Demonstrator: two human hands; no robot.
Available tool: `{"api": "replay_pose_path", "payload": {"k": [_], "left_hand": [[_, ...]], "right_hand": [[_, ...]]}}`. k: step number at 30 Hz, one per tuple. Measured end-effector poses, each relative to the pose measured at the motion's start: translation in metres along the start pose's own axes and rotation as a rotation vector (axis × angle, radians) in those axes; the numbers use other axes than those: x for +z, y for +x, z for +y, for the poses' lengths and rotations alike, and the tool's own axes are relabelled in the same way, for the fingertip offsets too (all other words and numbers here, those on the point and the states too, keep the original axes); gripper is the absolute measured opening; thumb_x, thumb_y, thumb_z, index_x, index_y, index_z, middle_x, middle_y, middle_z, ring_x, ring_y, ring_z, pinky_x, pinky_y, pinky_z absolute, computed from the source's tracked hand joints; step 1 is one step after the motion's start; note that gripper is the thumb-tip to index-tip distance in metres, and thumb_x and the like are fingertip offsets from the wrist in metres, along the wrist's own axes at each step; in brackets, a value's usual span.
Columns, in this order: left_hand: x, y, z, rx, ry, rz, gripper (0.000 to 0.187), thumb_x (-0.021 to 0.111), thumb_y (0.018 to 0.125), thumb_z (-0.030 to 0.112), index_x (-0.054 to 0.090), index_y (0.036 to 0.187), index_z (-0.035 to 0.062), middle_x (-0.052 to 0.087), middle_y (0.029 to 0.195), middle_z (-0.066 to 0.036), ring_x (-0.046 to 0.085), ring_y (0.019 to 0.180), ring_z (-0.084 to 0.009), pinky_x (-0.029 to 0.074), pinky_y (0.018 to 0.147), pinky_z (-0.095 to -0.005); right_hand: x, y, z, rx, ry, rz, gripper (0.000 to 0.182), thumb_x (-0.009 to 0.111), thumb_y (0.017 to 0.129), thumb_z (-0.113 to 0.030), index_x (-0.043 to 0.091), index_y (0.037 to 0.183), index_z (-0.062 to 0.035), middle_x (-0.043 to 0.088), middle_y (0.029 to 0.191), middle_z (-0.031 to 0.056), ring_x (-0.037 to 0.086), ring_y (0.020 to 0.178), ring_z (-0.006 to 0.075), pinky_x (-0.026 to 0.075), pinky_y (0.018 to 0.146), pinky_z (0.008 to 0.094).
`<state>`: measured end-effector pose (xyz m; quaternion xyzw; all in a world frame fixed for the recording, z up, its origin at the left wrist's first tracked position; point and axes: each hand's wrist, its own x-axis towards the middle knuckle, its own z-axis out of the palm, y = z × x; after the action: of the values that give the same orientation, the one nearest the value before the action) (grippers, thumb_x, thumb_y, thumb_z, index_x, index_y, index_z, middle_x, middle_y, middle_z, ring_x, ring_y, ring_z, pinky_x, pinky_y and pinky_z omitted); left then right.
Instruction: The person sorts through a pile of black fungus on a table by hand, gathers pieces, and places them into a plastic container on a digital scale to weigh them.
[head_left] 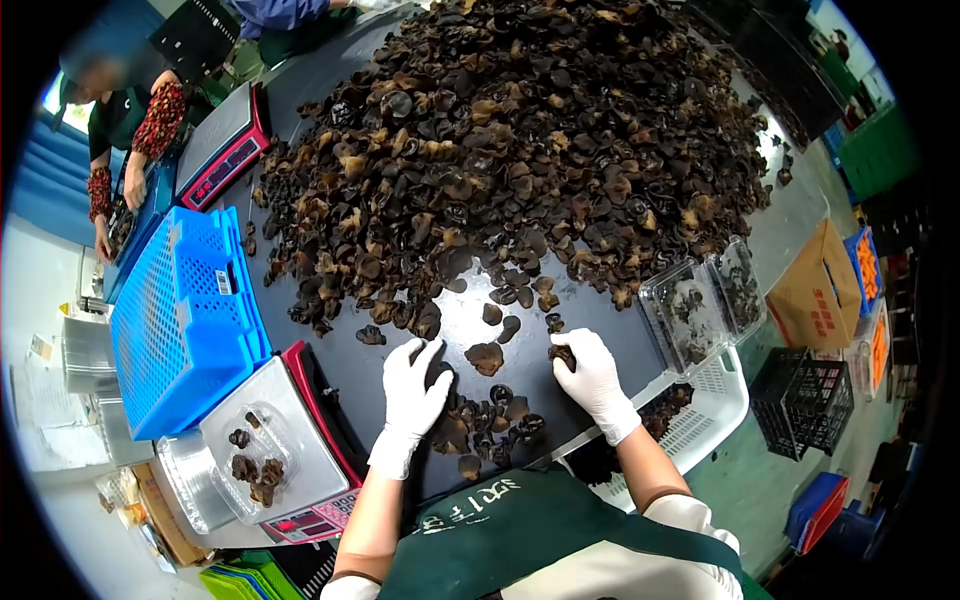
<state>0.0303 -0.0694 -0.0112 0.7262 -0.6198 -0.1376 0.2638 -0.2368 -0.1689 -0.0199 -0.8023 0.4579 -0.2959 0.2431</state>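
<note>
A big heap of dark wood ear mushrooms (520, 150) covers the far part of the dark table. Both of my hands wear white gloves. My left hand (412, 393) rests by the near edge, fingers curled beside a dark mushroom piece (436, 374); whether it grips that piece I cannot make out. Pinched in my right hand (592, 378) is a small wood ear mushroom (562, 354). Between the hands lies a loose brown mushroom (484, 358), with a small pile of mushrooms (490, 425) nearer to me.
At left, a scale (275, 425) bears a clear tray with a few mushrooms, beside a blue crate (180, 320). Clear plastic boxes (685, 315) stand at right above a white basket (735, 390). A cardboard box (815, 290) is beyond. A co-worker (130, 120) works at upper left.
</note>
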Motion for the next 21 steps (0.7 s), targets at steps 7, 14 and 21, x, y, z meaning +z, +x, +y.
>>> {"api": "replay_pose_path", "payload": {"k": [7, 14, 21], "left_hand": [[0.008, 0.038, 0.004, -0.021, 0.078, 0.180, 0.057, 0.073, 0.075, 0.021, 0.056, 0.129, 0.0112, 0.045, 0.132, -0.021, 0.042, 0.123, -0.0386, 0.033, 0.106, -0.0462], [-0.010, 0.042, -0.001, 0.128, -0.006, -0.117, 0.029, 0.070, 0.073, 0.018, 0.067, 0.101, 0.0106, 0.059, 0.119, -0.012, 0.048, 0.121, -0.0347, 0.034, 0.106, -0.0479], [-0.044, 0.008, 0.004, -0.319, -0.612, -0.015, 0.004, 0.064, 0.081, 0.003, 0.068, 0.083, 0.0037, 0.067, 0.085, -0.005, 0.064, 0.080, -0.0182, 0.049, 0.079, -0.0301]], "right_hand": [[0.022, 0.045, 0.020, -0.066, -0.018, 0.239, 0.041, 0.073, 0.071, -0.012, 0.062, 0.110, -0.0057, 0.060, 0.114, 0.0158, 0.055, 0.107, 0.0352, 0.044, 0.092, 0.0446], [0.037, 0.040, -0.044, -0.439, 0.051, -0.288, 0.036, 0.064, 0.074, -0.025, 0.061, 0.106, -0.0101, 0.057, 0.116, 0.0113, 0.048, 0.115, 0.0344, 0.034, 0.101, 0.0477], [0.018, 0.050, -0.062, -0.570, 0.538, -0.383, 0.015, 0.066, 0.075, -0.008, 0.067, 0.090, -0.0075, 0.067, 0.093, 0.0075, 0.064, 0.087, 0.0263, 0.050, 0.079, 0.0384]]}}
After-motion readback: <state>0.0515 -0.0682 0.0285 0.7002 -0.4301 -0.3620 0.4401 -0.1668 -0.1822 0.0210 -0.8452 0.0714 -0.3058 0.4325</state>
